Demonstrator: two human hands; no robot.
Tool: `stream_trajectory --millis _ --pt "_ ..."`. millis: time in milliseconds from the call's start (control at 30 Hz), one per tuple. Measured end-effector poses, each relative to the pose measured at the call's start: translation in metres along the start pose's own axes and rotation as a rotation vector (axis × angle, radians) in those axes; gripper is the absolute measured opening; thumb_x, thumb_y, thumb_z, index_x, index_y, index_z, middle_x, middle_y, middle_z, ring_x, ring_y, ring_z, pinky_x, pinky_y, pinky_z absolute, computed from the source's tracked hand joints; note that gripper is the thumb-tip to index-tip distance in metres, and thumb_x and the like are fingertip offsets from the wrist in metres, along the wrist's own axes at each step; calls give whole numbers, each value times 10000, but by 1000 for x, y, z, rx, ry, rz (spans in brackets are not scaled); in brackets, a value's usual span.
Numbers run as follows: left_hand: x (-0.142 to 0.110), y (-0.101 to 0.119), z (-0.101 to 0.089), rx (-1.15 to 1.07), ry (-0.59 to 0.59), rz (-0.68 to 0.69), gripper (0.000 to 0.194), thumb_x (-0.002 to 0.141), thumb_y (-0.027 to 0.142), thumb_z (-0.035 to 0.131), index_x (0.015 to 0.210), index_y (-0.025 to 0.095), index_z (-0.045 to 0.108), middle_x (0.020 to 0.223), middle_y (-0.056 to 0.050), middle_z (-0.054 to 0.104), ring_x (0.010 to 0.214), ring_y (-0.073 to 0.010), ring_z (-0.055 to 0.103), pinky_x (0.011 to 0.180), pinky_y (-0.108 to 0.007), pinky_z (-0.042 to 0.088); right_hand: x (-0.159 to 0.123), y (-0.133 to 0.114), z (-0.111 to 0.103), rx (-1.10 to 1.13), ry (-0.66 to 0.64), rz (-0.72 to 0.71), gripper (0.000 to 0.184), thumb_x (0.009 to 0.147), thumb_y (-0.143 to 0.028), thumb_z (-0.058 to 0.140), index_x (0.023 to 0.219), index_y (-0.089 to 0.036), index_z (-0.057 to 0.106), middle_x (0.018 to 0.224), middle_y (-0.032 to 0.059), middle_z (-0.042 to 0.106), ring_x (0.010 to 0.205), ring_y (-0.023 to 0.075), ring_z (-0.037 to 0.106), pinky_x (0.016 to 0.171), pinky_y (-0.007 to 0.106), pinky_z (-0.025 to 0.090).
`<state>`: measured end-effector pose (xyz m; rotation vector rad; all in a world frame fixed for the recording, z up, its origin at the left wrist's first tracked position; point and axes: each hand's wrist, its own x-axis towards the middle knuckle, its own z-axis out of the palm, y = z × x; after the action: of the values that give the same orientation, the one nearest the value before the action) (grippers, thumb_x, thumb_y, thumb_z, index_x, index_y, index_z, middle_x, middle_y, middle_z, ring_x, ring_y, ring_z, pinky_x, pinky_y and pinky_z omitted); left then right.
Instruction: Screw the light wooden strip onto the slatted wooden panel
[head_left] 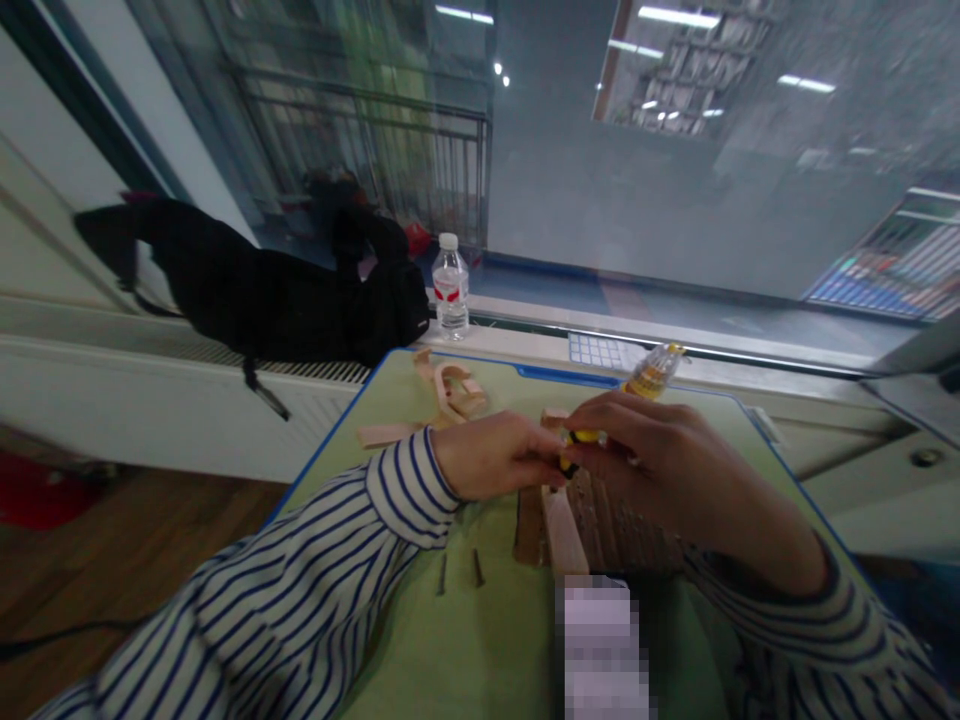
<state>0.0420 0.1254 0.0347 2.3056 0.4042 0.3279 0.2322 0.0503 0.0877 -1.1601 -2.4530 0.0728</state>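
Note:
My right hand [652, 455] is closed around a small yellow-and-black tool [586, 437], most of it covered by the fingers. My left hand [499, 455] meets it with a closed pinch at the tool's lower end; what the fingertips grip is hidden. Below them a pale wooden strip [564, 530] lies on a brown ridged block [615, 525] that looks like stacked cardboard. Two screws, one grey [441, 574] and one brown [478, 568], lie on the green tabletop [420, 650] left of the block.
Curved wooden parts [459, 393] and a flat wooden piece [386, 435] lie at the table's far left. A clear container with yellow contents [654, 370] is behind my right hand. A water bottle [451, 290] and a black bag [285, 300] are by the window.

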Motion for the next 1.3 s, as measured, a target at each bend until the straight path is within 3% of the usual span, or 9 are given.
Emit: stream_trajectory --millis 200,333,467,933,1100,1300 --pt "0 7 0 100 105 -121 205 767 343 700 781 138 696 733 -10 668 681 -135 592 632 -208 418 0 -3 2 46 -3 -3 183 920 -288 522 1038 -185 617 959 29 674 770 144 629 676 278 469" --pt "0 6 0 64 111 -99 183 786 328 678 811 150 707 688 4 672 655 -122 590 638 -196 421 0 -4 4 116 -34 -5 279 919 -295 530 1180 -208 572 1093 36 664 875 145 640 772 279 486" --pt "-1 2 1 23 93 -81 161 791 305 670 840 156 709 675 16 676 655 -118 593 644 -186 420 -1 -4 5 186 -68 -59 349 923 -196 504 1271 -214 513 1231 37 627 1037 122 614 893 240 455" --pt "2 -11 4 -148 -2 -13 115 827 203 621 856 135 709 724 35 625 732 -112 569 682 -195 422 1 -2 7 -53 -7 6 214 910 -351 547 1043 -206 631 981 35 708 703 146 645 642 274 478" --pt "-3 -5 13 -61 183 -136 216 782 348 684 880 159 720 674 29 603 662 -112 535 600 -196 381 0 1 3 -48 -16 29 190 919 -348 528 985 -206 635 967 33 706 684 135 639 631 263 470" --pt "-6 8 36 74 490 -195 219 761 377 712 894 204 729 730 12 665 673 -130 573 638 -227 409 0 2 4 -35 -21 19 289 927 -354 513 1149 -191 599 992 48 703 734 145 654 680 275 492"
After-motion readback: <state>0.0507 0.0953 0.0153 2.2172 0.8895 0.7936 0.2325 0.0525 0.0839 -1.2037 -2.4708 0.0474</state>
